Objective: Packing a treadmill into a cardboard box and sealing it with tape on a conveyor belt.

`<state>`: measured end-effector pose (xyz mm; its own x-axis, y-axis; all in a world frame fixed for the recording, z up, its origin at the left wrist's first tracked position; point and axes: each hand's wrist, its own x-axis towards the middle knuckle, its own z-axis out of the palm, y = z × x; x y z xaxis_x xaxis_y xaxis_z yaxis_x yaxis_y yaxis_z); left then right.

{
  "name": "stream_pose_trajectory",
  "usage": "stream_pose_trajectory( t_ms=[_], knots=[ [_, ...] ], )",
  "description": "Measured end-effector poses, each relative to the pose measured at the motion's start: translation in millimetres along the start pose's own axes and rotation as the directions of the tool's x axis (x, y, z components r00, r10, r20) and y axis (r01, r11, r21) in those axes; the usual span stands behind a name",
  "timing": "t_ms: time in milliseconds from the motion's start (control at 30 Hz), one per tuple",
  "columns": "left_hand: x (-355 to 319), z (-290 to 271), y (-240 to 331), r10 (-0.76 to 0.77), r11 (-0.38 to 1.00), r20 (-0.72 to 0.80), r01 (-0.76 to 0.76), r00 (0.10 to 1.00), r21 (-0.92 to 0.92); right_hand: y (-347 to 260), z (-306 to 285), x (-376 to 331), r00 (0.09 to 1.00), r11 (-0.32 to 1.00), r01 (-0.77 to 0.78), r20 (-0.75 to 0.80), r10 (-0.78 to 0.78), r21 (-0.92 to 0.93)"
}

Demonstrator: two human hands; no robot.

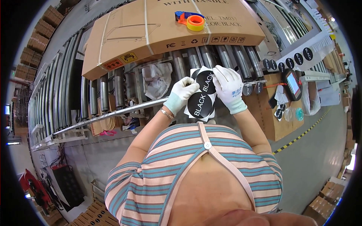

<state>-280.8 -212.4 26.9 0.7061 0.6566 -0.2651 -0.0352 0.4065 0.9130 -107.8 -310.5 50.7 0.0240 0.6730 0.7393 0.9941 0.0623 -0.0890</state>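
Left hand (183,92) was pinched firmly on two visible black round labels (200,105); right hand (228,85) half-curled at their edge, grip unclear. One carton (166,32) carried one tape dispenser (195,27).

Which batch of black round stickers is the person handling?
The overlapping batch near the picture's centre, between the left hand and right hand. The white sticker strip further right is touched by neither hand.
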Motion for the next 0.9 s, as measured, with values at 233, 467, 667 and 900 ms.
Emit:
stream_pose_trajectory(
  t_ms=[233,467,667,900],
  knots=[
    [0.3,0.7,-0.5,-0.024,0.999,-0.028,0.023,0.999,-0.044,-3.8,0.2,0.5,0.998,0.994,-0.015,0.052,0.021,-0.108],
    [6.7,2.6,-5.0,-0.008,0.988,0.046,0.014,0.999,-0.151,-1.9,-4.7,-2.4,0.995,0.999,-0.027,0.094,0.031,-0.047],
    [8.9,8.3,-2.7,0.113,0.986,0.163,-0.091,0.980,-0.138,6.8,1.7,-7.9,0.968,0.958,-0.234,0.131,0.214,0.163],
    [5.4,9.4,-1.6,0.156,0.987,0.186,-0.158,0.970,0.001,-0.4,-3.8,-5.7,0.977,0.991,-0.123,0.170,0.131,-0.059]
  ],
)
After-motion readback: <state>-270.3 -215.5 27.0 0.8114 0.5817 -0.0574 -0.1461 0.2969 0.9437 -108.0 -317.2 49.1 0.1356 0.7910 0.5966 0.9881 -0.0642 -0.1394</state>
